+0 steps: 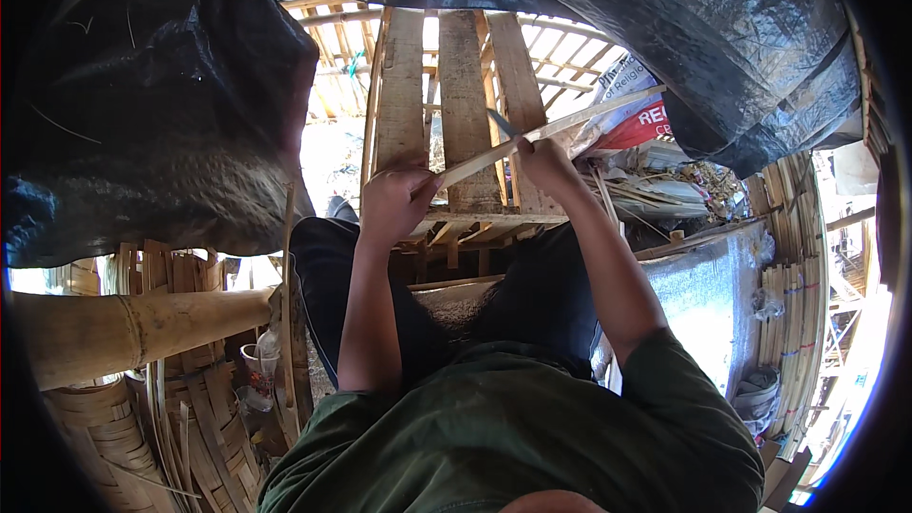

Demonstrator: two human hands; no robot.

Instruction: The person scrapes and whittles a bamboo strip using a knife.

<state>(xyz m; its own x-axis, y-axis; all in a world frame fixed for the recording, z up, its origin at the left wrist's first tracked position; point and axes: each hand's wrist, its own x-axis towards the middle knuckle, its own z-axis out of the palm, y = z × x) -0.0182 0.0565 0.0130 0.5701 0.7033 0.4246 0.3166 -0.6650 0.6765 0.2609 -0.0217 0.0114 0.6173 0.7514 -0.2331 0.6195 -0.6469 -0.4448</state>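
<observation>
My left hand [397, 198] is closed around the lower left end of a long pale bamboo strip [603, 111]. The strip slants up to the right above a bench of wooden planks [460, 66]. In my right hand [545, 166] is a knife [500, 123], its blade pointing up and to the left. That hand meets the strip near its middle, with the blade crossing over it. Its fingers hide the knife's handle, and whether the edge bites into the bamboo cannot be told.
Dark plastic sheeting [152, 123] hangs at the left and over the top right. A thick bamboo pole [142, 328] juts in from the left. Bundled bamboo slats [790, 323] stand at the right, near a printed sack [622, 85] and loose scraps. A clear plastic cup [258, 366] sits low left.
</observation>
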